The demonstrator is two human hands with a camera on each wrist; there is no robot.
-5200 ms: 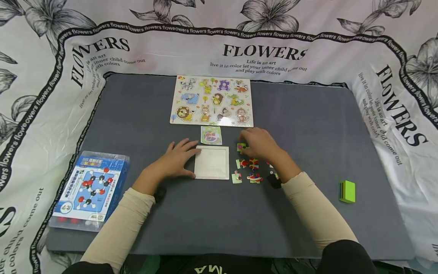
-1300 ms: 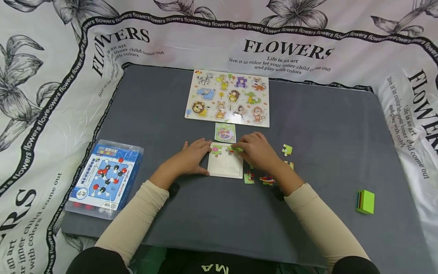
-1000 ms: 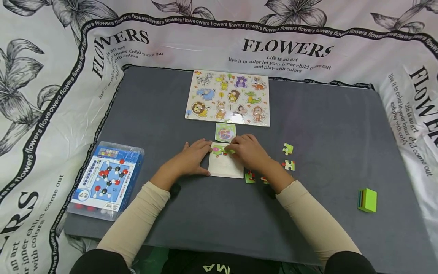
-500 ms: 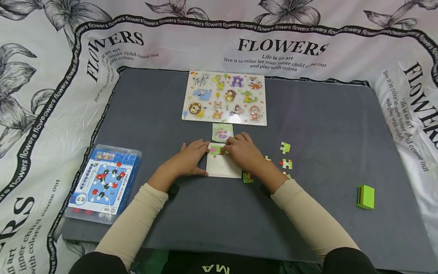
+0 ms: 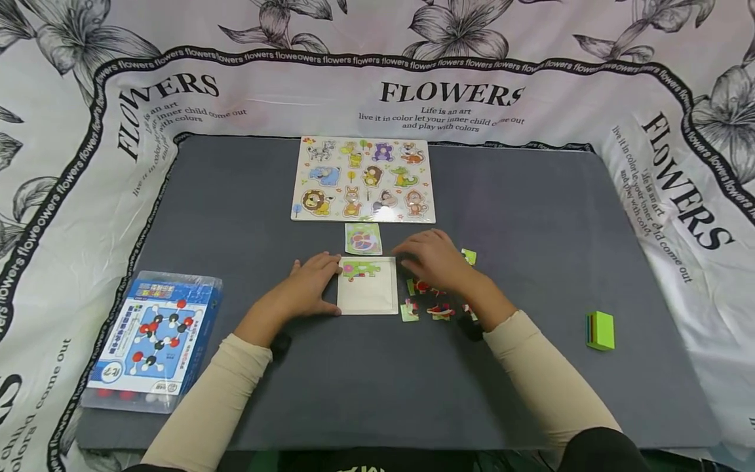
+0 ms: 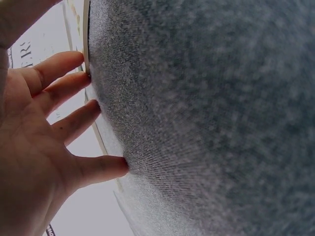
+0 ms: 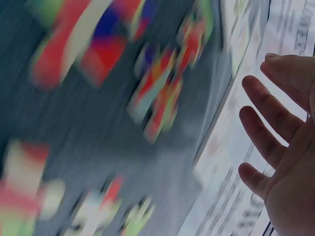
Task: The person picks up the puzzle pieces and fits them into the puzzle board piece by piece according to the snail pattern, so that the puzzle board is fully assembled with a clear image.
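Note:
A shallow white puzzle tray (image 5: 368, 295) lies flat on the grey table. Joined green and pink jigsaw pieces (image 5: 361, 269) are in its upper left part. My left hand (image 5: 303, 288) touches the tray's left edge with spread fingers; the left wrist view shows straight fingers (image 6: 74, 123) beside the edge. Just right of the tray, my right hand (image 5: 436, 262) hovers over loose pieces with nothing in its fingers. The right wrist view shows its relaxed fingers (image 7: 266, 115) apart from the blurred pieces (image 7: 160, 88). A small picture card (image 5: 362, 239) lies above the tray.
Several loose jigsaw pieces (image 5: 440, 311) lie right of the tray, some partly hidden by the right arm. An animal puzzle board (image 5: 362, 180) is at the back. A boxed molecule set (image 5: 153, 341) stands left, and a green block stack (image 5: 600, 330) is far right.
The tray was bare earliest on; green pieces now lie along its top. My right hand worked on them there, then let go and moved right. The left hand keeps to the tray's edge.

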